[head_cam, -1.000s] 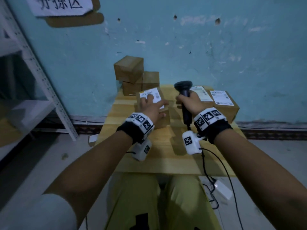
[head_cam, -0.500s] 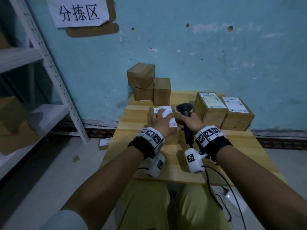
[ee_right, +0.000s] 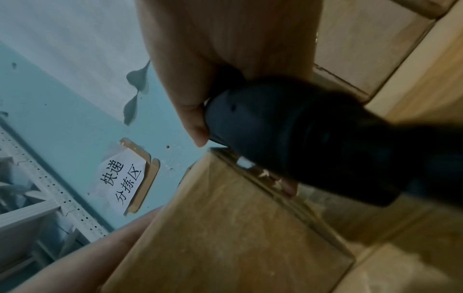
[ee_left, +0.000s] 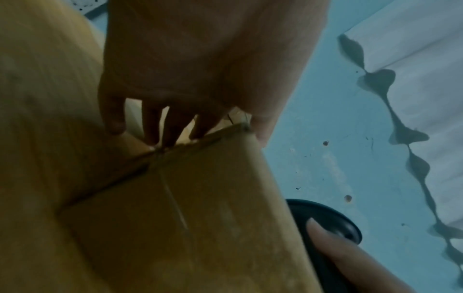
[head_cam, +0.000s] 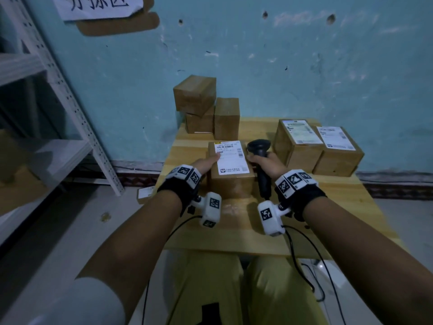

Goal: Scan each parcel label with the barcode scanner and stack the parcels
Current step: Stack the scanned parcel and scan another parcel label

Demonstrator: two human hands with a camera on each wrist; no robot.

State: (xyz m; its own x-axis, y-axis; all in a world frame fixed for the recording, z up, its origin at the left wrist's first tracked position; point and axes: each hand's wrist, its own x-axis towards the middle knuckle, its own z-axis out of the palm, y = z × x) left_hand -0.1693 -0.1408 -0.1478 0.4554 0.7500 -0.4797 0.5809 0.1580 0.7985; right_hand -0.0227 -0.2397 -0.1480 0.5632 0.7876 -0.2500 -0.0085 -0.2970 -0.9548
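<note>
- Wooden table (head_cam: 236,235) stands against a blue wall (head_cam: 281,66).
- Your left hand (head_cam: 206,163) holds the labelled box (head_cam: 230,165) mid-table: thumb on top, fingers (ee_left: 172,128) spread down its left side.
- Your right hand (head_cam: 269,164) has its fingers wrapped round the scanner (head_cam: 259,148), just beside the box's right side.
- Two labelled boxes (head_cam: 316,146) sit at the table's far right; three plain boxes (head_cam: 206,106) at its far left corner.

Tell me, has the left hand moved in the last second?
Yes. The left hand slid left off the label, which it had covered; it now holds the left side of the parcel.
</note>
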